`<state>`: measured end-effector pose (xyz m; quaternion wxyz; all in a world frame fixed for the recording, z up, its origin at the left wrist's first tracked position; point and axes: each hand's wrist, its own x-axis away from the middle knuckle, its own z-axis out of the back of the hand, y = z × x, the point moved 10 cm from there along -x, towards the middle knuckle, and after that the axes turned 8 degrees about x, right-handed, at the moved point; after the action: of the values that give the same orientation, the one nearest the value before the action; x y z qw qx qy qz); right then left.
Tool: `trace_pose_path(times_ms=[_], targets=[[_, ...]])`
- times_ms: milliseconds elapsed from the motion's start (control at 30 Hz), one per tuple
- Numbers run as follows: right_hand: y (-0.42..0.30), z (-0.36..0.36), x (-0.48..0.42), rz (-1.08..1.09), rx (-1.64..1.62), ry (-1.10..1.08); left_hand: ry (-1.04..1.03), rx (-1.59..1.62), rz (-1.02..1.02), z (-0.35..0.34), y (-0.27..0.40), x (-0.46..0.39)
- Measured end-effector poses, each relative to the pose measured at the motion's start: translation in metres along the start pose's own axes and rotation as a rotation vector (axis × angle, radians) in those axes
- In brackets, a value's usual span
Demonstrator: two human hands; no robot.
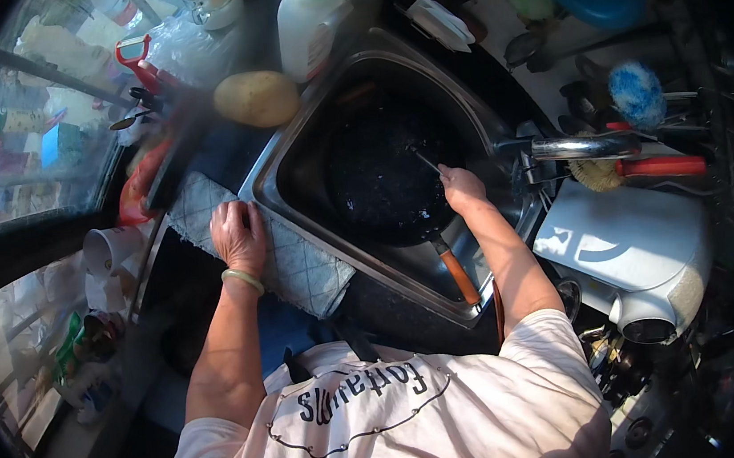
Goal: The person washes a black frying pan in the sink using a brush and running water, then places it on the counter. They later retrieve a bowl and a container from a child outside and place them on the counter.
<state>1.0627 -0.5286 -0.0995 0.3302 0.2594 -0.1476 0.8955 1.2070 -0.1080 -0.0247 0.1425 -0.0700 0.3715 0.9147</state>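
My right hand (463, 186) grips the thin metal handle of a utensil (427, 159), whose far end reaches into a dark pan (390, 190). What that end looks like is hard to make out against the black. The pan sits in a stainless steel sink (336, 259), its wooden handle (459, 278) slanting towards the sink's near corner. Wet glints show inside the pan. On the sink's left corner, my left hand (238, 236) rests with curled fingers on a folded checked cloth (307, 269); anything under the fingers is hidden. A pale bangle (243, 279) circles that wrist.
A large potato (257, 98) and a white pump bottle (312, 30) stand beyond the sink. The chrome faucet (583, 147) juts from the right, near a red-handled brush (659, 167) and a white appliance (626, 235). A red peeler (138, 58) is by the window, upper left.
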Motion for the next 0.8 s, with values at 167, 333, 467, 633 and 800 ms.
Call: trace_pose_path(times_ms=[167,333,467,633,800], targets=[[0.007,-0.057,0.061,-0.096,-0.215,-0.137,0.011,-0.007,-0.002,0.0,-0.002,0.0],[-0.053,-0.064,0.039,0.202,0.097,-0.026,0.016,0.0,-0.015,0.0,0.001,-0.003],[-0.021,-0.048,0.012,0.027,0.064,0.051,0.007,0.008,-0.024,0.0,0.002,-0.003],[0.026,-0.062,0.056,-0.161,-0.171,0.046,0.007,-0.012,-0.011,0.0,-0.001,-0.001],[-0.034,-0.082,0.079,0.159,0.123,0.014,0.011,0.005,-0.022,-0.001,0.003,-0.001]])
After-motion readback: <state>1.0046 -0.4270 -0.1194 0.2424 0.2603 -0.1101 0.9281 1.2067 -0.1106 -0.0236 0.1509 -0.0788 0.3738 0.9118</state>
